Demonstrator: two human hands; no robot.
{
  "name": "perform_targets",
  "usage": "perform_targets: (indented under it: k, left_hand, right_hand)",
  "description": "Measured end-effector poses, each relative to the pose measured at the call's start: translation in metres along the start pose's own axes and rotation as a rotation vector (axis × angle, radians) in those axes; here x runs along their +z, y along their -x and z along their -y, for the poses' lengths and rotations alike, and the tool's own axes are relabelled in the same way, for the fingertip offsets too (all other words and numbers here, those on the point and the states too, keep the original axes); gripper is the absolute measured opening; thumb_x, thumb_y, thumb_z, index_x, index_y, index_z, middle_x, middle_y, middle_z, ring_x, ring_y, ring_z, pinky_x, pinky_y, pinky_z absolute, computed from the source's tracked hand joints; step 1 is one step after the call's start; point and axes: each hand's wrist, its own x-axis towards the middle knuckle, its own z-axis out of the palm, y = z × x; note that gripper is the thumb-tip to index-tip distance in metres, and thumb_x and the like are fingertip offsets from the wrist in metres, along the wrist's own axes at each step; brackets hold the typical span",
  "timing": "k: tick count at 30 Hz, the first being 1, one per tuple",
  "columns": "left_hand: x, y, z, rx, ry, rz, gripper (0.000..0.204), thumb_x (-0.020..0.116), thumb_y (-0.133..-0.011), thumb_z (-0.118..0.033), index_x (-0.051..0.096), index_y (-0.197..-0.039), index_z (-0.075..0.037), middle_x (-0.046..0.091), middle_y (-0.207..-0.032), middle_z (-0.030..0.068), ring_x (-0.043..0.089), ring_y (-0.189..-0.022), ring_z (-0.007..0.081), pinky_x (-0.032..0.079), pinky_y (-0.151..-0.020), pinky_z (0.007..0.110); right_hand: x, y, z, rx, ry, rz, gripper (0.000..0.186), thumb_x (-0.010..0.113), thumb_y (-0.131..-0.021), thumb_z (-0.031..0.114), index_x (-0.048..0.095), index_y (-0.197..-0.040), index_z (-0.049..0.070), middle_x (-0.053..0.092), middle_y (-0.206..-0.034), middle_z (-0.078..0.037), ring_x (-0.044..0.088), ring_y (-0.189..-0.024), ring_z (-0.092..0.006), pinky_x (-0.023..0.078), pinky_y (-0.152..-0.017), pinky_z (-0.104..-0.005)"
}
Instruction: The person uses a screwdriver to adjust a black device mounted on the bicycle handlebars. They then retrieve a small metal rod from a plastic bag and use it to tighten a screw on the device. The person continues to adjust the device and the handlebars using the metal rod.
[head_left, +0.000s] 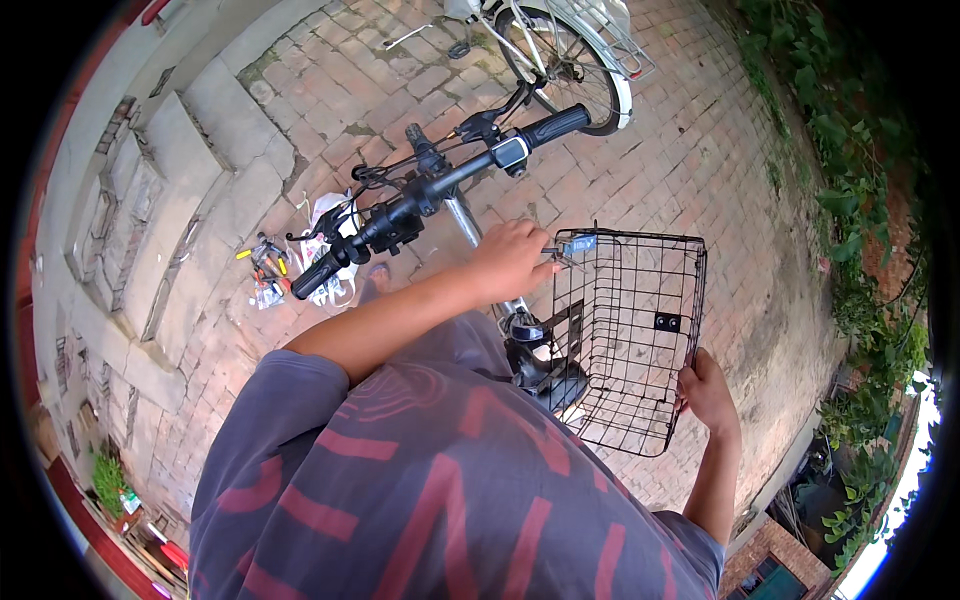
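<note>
A black wire bicycle basket (pixel 628 340) is held tilted beside a bicycle's silver frame tube (pixel 464 220). My right hand (pixel 708 392) is closed around the basket's right edge. At the basket's upper left corner, my left hand (pixel 515 262) pinches a small dark thing that its fingers mostly hide. Right by those fingertips, a small blue tag (pixel 578 246) sits at the basket's rim. The black handlebar (pixel 430 195) stands beyond my left forearm, with grips, brake levers, cables and a small display. A black saddle (pixel 548 380) lies partly hidden between my shirt and the basket.
A white bicycle (pixel 560 65) stands at the far side on the brick paving (pixel 690 150). Left of the handlebar are a white plastic bag (pixel 335 215) and several hand tools (pixel 266 268). Concrete steps (pixel 170 170) run along the left, and leafy plants (pixel 850 230) line the right.
</note>
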Motion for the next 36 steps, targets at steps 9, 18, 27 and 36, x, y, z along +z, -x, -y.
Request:
perform_targets:
  k: [9, 18, 27, 36]
  left_hand:
    - [-0.016, -0.027, -0.065, 0.267, 0.042, 0.466, 0.022, 0.063, -0.086, -0.023, 0.059, -0.083, -0.001, 0.06, -0.105, 0.013, 0.057, -0.099, 0.0336, 0.045, -0.082, 0.046]
    - [-0.12, 0.001, -0.06, -0.326, 1.404, 0.425, 0.015, 0.059, -0.088, -0.013, 0.054, -0.081, -0.002, 0.065, -0.104, 0.016, 0.062, -0.1, 0.0263, 0.044, -0.095, 0.038]
    - [-0.186, 0.132, 0.01, -0.999, 1.26, -0.104, 0.01, 0.056, -0.087, -0.012, 0.056, -0.092, -0.004, 0.056, -0.082, 0.0051, 0.052, -0.071, 0.0129, 0.042, -0.064, 0.026]
    - [-0.193, 0.139, 0.027, -1.144, 0.74, -0.178, 0.014, 0.064, -0.091, -0.019, 0.062, -0.086, -0.006, 0.054, -0.072, -0.0026, 0.05, -0.062, 0.0057, 0.038, -0.057, 0.021]
  right_hand:
    - [0.019, -0.013, 0.015, 0.008, 0.105, 0.051, 0.012, 0.045, -0.09, 0.009, 0.044, -0.087, -0.002, 0.052, -0.06, -0.009, 0.055, -0.044, -0.0171, 0.045, -0.04, -0.0306]
    - [0.008, -0.027, 0.003, 0.02, -0.007, 0.01, 0.008, 0.044, -0.09, 0.008, 0.046, -0.087, 0.001, 0.053, -0.061, -0.007, 0.056, -0.045, -0.0161, 0.044, -0.039, -0.0287]
    - [-0.025, -0.022, 0.0, -0.013, -0.093, -0.107, 0.011, 0.041, -0.092, 0.015, 0.043, -0.085, 0.007, 0.047, -0.06, -0.002, 0.053, -0.045, -0.0128, 0.045, -0.039, -0.0266]
    - [-0.102, 0.009, 0.092, -0.33, 0.036, -0.26, 0.013, 0.041, -0.099, 0.016, 0.046, -0.092, 0.007, 0.041, -0.06, 0.002, 0.04, -0.044, -0.0053, 0.04, -0.037, -0.0213]
